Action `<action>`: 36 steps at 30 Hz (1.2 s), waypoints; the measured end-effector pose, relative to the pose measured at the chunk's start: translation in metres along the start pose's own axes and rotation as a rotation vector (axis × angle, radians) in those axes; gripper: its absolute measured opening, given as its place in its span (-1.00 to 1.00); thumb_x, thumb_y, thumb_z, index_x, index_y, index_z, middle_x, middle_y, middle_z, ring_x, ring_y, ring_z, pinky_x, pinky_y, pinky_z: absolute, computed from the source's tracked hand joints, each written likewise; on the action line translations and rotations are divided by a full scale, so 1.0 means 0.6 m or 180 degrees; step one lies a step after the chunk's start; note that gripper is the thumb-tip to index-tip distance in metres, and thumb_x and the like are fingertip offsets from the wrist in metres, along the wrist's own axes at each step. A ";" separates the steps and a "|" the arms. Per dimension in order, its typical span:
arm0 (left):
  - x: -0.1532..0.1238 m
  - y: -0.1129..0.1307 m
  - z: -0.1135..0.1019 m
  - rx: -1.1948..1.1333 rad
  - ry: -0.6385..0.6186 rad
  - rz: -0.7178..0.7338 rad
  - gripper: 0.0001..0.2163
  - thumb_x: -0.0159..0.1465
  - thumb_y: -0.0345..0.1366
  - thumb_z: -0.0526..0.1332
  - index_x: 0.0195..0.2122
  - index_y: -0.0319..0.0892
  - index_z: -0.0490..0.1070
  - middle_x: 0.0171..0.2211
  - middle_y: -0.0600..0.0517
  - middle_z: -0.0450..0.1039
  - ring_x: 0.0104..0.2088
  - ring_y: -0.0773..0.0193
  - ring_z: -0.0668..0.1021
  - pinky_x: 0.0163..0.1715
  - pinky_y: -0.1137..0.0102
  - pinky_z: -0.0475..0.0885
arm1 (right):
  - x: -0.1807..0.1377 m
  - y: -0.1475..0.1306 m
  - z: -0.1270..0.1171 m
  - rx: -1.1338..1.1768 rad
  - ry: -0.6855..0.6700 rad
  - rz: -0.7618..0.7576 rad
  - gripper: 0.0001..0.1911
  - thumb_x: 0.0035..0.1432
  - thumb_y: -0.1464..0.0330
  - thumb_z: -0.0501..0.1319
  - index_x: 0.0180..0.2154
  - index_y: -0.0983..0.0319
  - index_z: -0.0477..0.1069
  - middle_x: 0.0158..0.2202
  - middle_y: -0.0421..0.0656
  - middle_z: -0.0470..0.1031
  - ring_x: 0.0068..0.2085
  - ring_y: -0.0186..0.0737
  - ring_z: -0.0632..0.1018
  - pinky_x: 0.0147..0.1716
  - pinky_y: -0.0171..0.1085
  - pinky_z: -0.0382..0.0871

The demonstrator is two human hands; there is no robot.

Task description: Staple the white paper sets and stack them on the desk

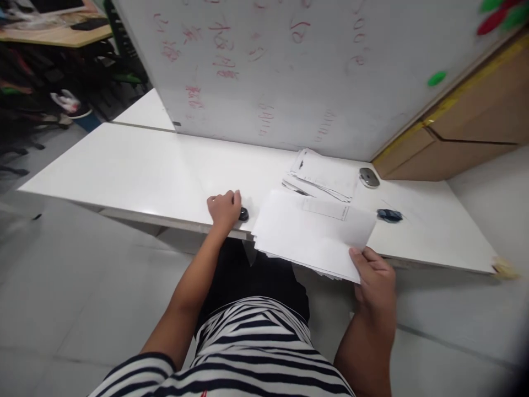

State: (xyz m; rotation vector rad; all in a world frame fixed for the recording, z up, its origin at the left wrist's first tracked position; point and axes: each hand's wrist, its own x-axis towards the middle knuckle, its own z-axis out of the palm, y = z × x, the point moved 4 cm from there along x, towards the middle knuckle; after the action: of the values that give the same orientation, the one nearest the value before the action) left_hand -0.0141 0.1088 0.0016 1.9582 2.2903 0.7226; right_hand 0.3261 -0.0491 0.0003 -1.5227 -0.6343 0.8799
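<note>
Your right hand (374, 278) has its fingers closed on the corner of a paper stack (309, 231) that overhangs the near edge of the surface (124, 165). Your left hand (224, 208) curls against a small black object (243, 214) at that edge, but I cannot tell whether it grips it.

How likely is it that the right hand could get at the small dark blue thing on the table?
Probably yes: the dark blue thing lies uncovered on the table just past the right hand, but that hand is gripping a stack of white sheets.
</note>
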 end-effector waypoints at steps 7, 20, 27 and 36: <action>0.003 -0.006 0.007 0.0096 0.0247 0.0083 -0.56 0.33 -0.08 -0.12 -0.55 -0.18 0.35 -0.61 0.00 0.35 -0.48 0.24 0.38 -0.19 0.28 0.12 | -0.016 -0.001 -0.017 0.0128 0.0024 -0.0158 -0.58 -0.02 0.13 0.35 -0.16 0.24 0.51 -0.23 -0.12 0.59 -0.30 -0.20 0.57 -0.30 -0.25 0.43; 0.001 -0.011 0.009 0.0176 0.0471 0.0154 -0.57 0.31 -0.07 -0.07 -0.57 -0.17 0.35 -0.64 0.00 0.32 -0.50 0.24 0.37 -0.24 0.30 0.11 | 0.011 -0.007 0.013 -0.1593 -0.0038 -0.0638 -0.63 0.13 0.09 0.17 -0.23 0.25 0.47 -0.37 -0.13 0.54 -0.32 -0.15 0.52 -0.28 -0.20 0.38; 0.001 -0.015 0.010 0.0327 0.0646 0.0295 -0.56 0.31 -0.07 -0.07 -0.59 -0.17 0.36 -0.65 -0.02 0.34 -0.52 0.23 0.38 -0.28 0.31 0.09 | 0.057 -0.004 0.044 -0.3807 -0.0169 -0.2114 -0.46 0.12 0.26 0.15 0.12 0.31 0.25 0.18 0.13 0.26 0.20 0.14 0.25 0.12 0.08 0.15; 0.000 -0.016 0.010 0.0359 0.0559 0.0237 -0.57 0.31 -0.09 -0.08 -0.58 -0.17 0.36 -0.63 -0.03 0.37 -0.51 0.22 0.39 -0.33 0.32 0.06 | 0.127 -0.023 0.060 -0.2835 -0.0788 -0.1408 -0.45 0.18 0.21 0.05 0.19 0.20 0.20 -0.08 -0.06 0.49 -0.03 -0.09 0.51 0.03 -0.04 0.31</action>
State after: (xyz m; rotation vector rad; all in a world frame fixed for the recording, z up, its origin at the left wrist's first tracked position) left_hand -0.0212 0.1099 -0.0071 2.1182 2.4173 0.8201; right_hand 0.3411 0.0351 0.0005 -1.9287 -1.6258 0.4426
